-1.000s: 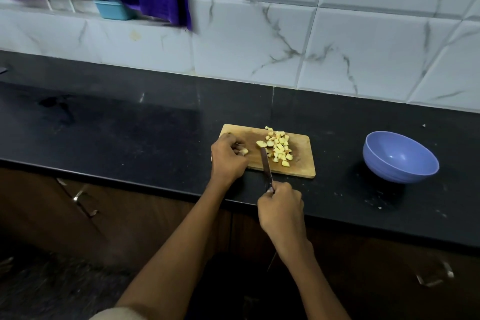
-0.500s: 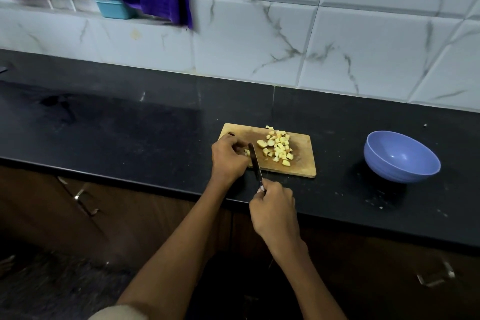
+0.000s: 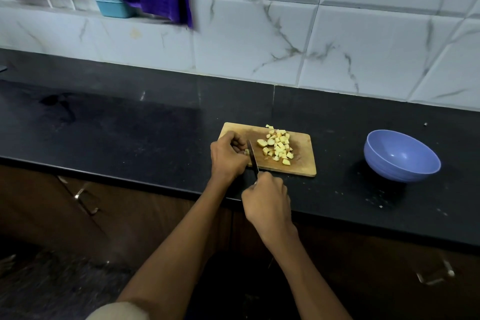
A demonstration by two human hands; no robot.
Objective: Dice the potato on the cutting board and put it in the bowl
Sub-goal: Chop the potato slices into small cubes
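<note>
Wooden cutting board (image 3: pixel 301 163) on black bench (image 3: pixel 130 132). Left hand (image 3: pixel 228 156), fingers curled, pinching a small potato piece (image 3: pixel 246 152) at the board's left end; piece mostly hidden under the fingers. Right hand (image 3: pixel 267 202), closed round the handle of a knife (image 3: pixel 253 156), just nearer the viewer than the left hand; blade runs away from it across the board's near edge, lying right against the left hand's fingertips. Diced potato (image 3: pixel 278 147), heap of pale yellow cubes, on the board just right of the blade. Blue bowl (image 3: pixel 401 156), on the bench well right of both hands, apart from the board, nothing visible inside.
</note>
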